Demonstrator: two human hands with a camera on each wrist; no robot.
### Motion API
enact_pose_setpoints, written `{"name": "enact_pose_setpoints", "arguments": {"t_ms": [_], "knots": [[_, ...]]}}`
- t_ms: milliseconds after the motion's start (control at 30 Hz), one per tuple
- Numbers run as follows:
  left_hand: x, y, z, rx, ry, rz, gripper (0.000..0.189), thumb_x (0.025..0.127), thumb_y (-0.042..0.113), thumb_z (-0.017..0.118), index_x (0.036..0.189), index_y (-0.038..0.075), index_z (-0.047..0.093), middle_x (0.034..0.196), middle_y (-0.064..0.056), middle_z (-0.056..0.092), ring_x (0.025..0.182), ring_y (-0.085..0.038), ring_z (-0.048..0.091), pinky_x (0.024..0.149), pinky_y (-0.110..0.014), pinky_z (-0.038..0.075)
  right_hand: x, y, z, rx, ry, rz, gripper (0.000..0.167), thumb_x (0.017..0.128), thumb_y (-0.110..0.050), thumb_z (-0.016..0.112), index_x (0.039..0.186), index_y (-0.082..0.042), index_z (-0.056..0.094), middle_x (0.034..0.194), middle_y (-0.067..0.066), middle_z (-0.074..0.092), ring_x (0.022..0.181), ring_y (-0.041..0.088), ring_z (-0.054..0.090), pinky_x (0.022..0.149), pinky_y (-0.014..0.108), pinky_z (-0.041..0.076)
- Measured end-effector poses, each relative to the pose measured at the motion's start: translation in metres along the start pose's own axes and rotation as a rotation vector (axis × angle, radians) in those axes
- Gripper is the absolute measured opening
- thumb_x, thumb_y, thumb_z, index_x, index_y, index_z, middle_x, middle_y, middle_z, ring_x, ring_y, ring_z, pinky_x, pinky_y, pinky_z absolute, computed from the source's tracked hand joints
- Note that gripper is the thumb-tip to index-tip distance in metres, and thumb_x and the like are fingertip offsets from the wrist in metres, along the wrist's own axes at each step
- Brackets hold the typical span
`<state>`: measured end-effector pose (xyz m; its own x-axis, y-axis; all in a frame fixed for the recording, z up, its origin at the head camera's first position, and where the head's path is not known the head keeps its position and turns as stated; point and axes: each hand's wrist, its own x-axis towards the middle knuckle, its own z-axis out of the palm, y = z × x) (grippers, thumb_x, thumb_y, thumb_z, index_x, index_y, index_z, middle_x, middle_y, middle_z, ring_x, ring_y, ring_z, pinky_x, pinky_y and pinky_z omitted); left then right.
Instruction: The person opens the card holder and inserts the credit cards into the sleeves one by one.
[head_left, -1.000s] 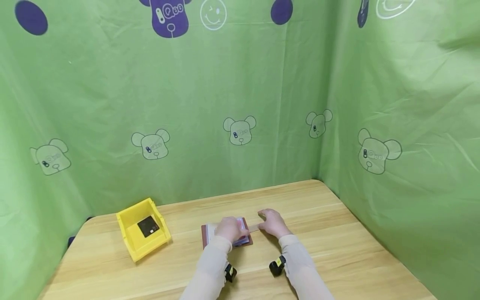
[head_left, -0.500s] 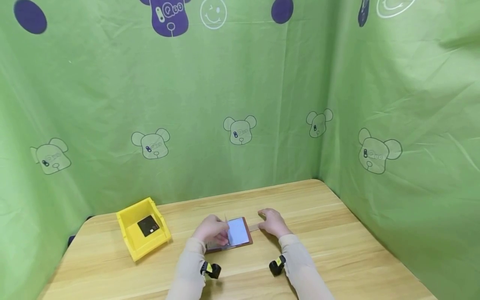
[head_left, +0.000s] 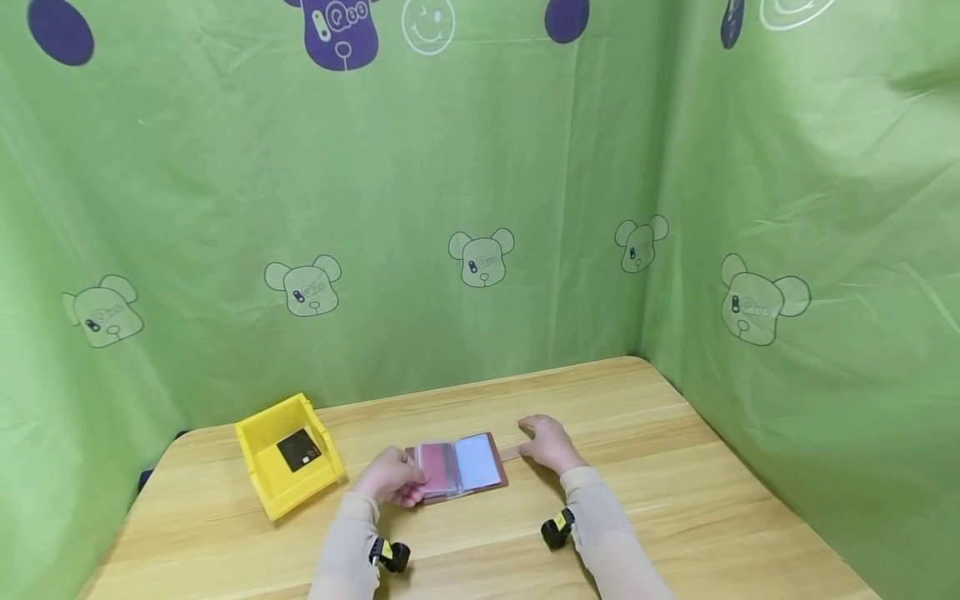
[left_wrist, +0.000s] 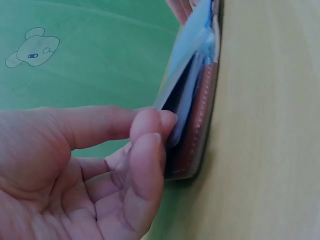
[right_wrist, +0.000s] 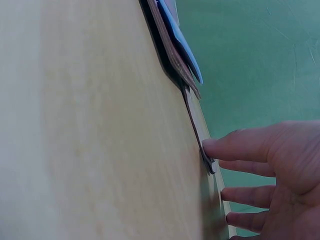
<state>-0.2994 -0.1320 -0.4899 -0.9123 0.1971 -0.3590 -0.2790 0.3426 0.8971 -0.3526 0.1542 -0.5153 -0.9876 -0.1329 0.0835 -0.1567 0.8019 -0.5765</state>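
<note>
A brown card holder [head_left: 477,461] lies spread on the table, its clear sleeves showing a red card [head_left: 435,467] on the left and a pale blue page on the right. My left hand [head_left: 392,475] is at its left edge; in the left wrist view, thumb and finger pinch the edge of a clear sleeve [left_wrist: 175,82], lifted off the stitched brown cover [left_wrist: 201,107]. A thin strap [head_left: 510,454] sticks out from the right side. My right hand [head_left: 551,444] rests by its end, thumb on the strap [right_wrist: 197,125], the other fingers spread and fairly straight.
A yellow bin [head_left: 262,475] stands at the left of the wooden table [head_left: 720,517], with a black card [head_left: 298,450] in it. Green printed curtains [head_left: 405,333] enclose the back and sides.
My left hand has moved left across the card holder, turning a sleeve over, so the blue page and then the red card came into sight. The right hand stays on the strap.
</note>
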Motion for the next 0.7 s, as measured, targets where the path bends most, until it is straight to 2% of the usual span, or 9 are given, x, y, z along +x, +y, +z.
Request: {"name": "enact_pose_setpoints", "arguments": {"t_ms": [267,433,533,700], "knots": [[0.000,-0.006,0.003,0.063,0.050,-0.021,0.017,0.088,0.004,0.064,0.074,0.006,0.054,0.059,-0.002,0.059,0.048,-0.009,0.053,0.047,-0.020,0.051,0.002,0.003,0.001,-0.008,0.003,-0.011,0.050,0.078,-0.007,0.074,0.125,0.004,0.061,0.131,0.024,0.059,0.127,0.043,0.050,0.110,0.055,0.038],[-0.002,-0.003,0.000,0.081,0.063,0.010,0.016,0.088,0.006,0.063,0.075,0.006,0.054,0.061,-0.002,0.059,0.049,-0.009,0.053,0.046,-0.020,0.050,0.001,0.002,0.001,-0.010,0.001,-0.010,0.050,0.078,-0.007,0.074,0.125,0.004,0.061,0.131,0.024,0.059,0.127,0.043,0.050,0.110,0.055,0.038],[-0.010,0.005,-0.010,0.070,0.082,0.044,0.012,0.089,0.010,0.062,0.084,0.002,0.056,0.066,-0.005,0.061,0.053,-0.012,0.054,0.050,-0.023,0.051,0.000,0.001,0.001,0.010,-0.006,0.001,0.049,0.079,-0.007,0.073,0.126,0.003,0.061,0.132,0.024,0.058,0.128,0.043,0.049,0.111,0.055,0.037],[-0.028,0.016,-0.041,0.020,0.132,0.088,0.025,0.094,0.019,0.059,0.103,-0.004,0.056,0.079,-0.010,0.065,0.063,-0.014,0.060,0.059,-0.028,0.055,-0.002,0.000,-0.001,0.019,-0.005,0.001,0.049,0.079,-0.007,0.073,0.126,0.003,0.061,0.132,0.024,0.058,0.128,0.043,0.049,0.111,0.055,0.037]]}}
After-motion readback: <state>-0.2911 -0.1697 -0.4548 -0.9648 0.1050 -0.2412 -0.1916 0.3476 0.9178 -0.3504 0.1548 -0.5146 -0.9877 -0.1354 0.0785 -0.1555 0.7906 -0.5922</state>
